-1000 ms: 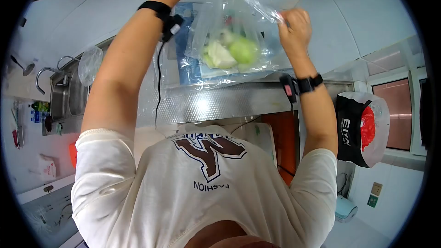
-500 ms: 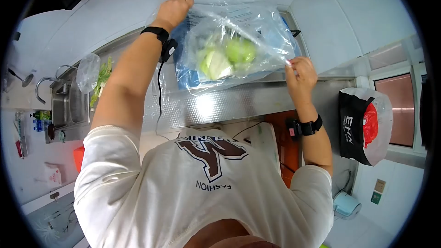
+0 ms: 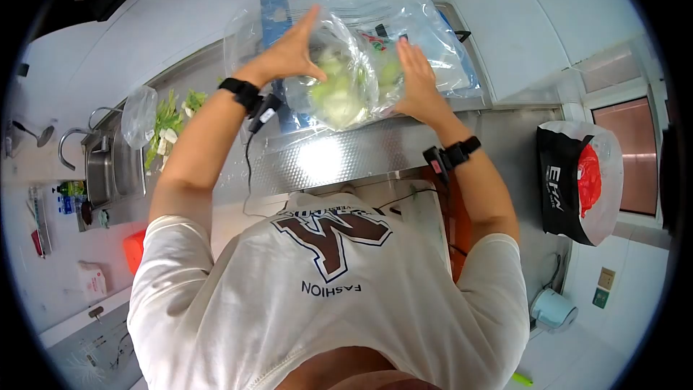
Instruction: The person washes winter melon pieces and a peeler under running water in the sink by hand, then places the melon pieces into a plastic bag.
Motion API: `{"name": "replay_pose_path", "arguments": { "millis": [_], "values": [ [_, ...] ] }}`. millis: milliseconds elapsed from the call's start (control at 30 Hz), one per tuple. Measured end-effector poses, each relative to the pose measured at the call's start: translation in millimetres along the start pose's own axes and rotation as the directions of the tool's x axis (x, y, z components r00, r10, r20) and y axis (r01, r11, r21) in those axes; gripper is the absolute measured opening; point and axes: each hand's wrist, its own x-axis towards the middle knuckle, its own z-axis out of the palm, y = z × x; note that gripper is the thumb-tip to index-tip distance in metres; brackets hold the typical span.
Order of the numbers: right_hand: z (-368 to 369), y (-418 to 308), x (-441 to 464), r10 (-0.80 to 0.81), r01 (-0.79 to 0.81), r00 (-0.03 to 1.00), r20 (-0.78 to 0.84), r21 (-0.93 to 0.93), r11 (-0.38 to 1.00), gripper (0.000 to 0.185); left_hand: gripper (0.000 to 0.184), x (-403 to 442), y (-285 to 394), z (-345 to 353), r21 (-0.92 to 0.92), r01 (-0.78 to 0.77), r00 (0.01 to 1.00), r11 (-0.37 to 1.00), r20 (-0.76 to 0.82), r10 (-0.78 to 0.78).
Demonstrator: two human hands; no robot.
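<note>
A clear plastic bag [image 3: 363, 61] with pale green vegetables [image 3: 339, 101] inside lies on a blue and clear plastic package on the metal counter. At the left side of the bag is my left hand [image 3: 292, 50], its thumb and fingers spread wide around the vegetables. My right hand [image 3: 420, 87] rests against the bag's right side, fingers stretched out and pointing away from me. Neither hand has its fingers closed on the plastic. Black bands with small devices are on both wrists.
Leafy greens and white pieces [image 3: 167, 133] lie on the counter at left, beside a hanging clear bag [image 3: 138, 117] and a metal sink [image 3: 101, 173]. A black-and-white bag [image 3: 563, 184] with red plastic stands at right. A cable hangs from my left wrist.
Both hands have let go of the bag's stretched edge and come closer together, down to the sides of the vegetables. The bag's plastic has gathered inward.
</note>
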Motion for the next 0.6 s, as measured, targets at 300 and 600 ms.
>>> {"name": "replay_pose_path", "arguments": {
  "millis": [300, 600],
  "values": [
    [23.0, 3.5, 78.0, 0.074, -0.059, 0.995, -0.064, 0.213, 0.975, 0.030, 0.055, 42.6, 6.9, 12.3, -0.620, 0.270, 0.919, 0.737, -0.062, -0.389],
    [32.7, 8.6, 90.2, 0.480, -0.234, 0.873, 0.092, 0.941, 0.245, 0.021, 0.068, 52.7, 28.9, 13.8, -0.954, 0.243, 0.790, 0.178, 0.087, -0.607]
  ]
}}
